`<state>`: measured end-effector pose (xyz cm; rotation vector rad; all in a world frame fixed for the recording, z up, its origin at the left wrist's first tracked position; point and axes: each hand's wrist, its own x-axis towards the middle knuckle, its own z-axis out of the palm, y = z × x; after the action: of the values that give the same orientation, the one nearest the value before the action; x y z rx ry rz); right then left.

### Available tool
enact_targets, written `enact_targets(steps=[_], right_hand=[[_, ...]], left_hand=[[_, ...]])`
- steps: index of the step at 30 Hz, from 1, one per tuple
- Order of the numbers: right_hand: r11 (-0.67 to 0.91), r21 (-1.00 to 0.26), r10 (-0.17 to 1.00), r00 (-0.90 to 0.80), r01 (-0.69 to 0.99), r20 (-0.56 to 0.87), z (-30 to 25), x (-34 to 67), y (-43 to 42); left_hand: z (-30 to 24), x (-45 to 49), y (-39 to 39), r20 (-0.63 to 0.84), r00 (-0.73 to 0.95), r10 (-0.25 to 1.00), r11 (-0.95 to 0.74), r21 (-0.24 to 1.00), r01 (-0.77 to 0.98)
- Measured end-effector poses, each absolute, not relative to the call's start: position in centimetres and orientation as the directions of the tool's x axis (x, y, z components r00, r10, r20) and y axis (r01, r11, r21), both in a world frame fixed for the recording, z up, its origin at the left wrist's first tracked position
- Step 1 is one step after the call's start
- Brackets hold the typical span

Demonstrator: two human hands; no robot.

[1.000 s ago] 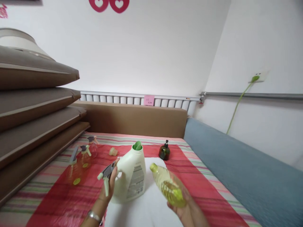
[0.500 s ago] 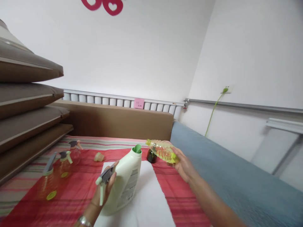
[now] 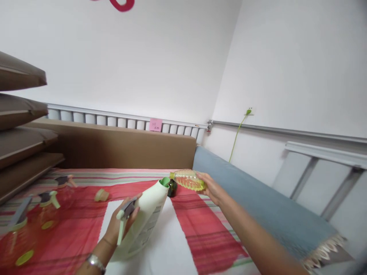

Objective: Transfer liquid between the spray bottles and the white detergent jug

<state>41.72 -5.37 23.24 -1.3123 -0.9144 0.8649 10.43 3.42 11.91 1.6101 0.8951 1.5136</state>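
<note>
My left hand (image 3: pixel 119 223) is closed around a trigger spray head (image 3: pixel 126 214), grey with a pale green lever. That hand sits against the side of a large white plastic bottle (image 3: pixel 146 217), which leans with its mouth up and to the right. Something green (image 3: pixel 164 182), curved like a spout, shows in the mouth. My right hand (image 3: pixel 210 187) grips the base end of a clear yellow bottle (image 3: pixel 187 179). This bottle lies nearly level, its open neck pointing left, close above the white bottle's mouth. Behind the necks stands a dark round bottle (image 3: pixel 172 188), partly hidden.
Several clear spray bottles (image 3: pixel 47 215) stand on the left of the red striped cloth (image 3: pixel 77 225). A small beige stopper-like piece (image 3: pixel 101 195) lies nearby. White paper (image 3: pixel 163 244) is under the white bottle. Stacked brown cushions (image 3: pixel 23 141) rise at far left.
The view has swung right, so the scene shifts left. The yellow bottle's neck is closer to the white bottle's mouth, and the white bottle leans further over to the right.
</note>
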Motion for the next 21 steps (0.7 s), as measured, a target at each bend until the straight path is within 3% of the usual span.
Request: enact_targets(steps=[5,21], right_hand=[[0.031,-0.999,0.909,0.414,0.045,0.047,23.3,42.9,-4.7],[-0.088,-0.942,0.865,0.495,0.323,0.088,25.9,41.1,-3.5]], left_hand=[[10.9,10.4,4.3,0.536,0.203,0.82,-0.562,0.821,0.1],[11.3,10.7,3.9,0.569,0.208,0.796,-0.596,0.797,0.101]])
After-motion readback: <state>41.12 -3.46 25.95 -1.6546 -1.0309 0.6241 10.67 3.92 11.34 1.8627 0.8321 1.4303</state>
